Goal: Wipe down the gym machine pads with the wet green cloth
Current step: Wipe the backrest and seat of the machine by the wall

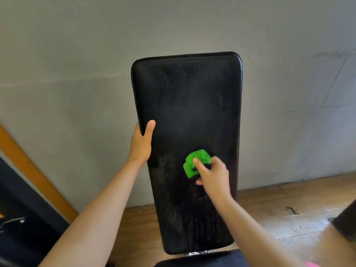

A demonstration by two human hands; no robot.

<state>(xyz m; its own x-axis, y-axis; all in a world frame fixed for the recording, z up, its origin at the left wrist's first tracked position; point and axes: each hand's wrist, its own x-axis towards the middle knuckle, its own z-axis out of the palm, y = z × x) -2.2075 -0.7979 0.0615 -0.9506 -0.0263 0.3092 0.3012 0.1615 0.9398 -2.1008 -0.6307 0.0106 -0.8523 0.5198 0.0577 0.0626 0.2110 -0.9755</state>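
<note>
Faced a grey wall [77, 54] above a wooden floor [289, 199]. Found the black back pad [188, 105] standing tilted in front of both, with the edge of a second dark pad [202, 261] just below its lower end. Noted wet runs streaking down the lower half of the back pad, and a dull, smeared patch toward its left edge. Saw the left hand [141, 145] gripping that left edge about halfway up, thumb laid on the face, the other fingers hidden round the back. Saw the right hand [214, 175] clenched round the green cloth [199, 155], pressing it against the lower middle of the back pad, a little right of centre. Took the cloth for bunched into a small wad, good for only a narrow strip per pass. Judged the wiping partly done, with the upper half perhaps not yet covered. Feared missed bands between strokes, owing to so small a wad. Feared too much water squeezed out under pressure, running down onto the second pad and the floor. Feared also the wad slipping from the fingers on the slick surface, or the back pad rocking away under a hard push with a loosened left grip.
</note>
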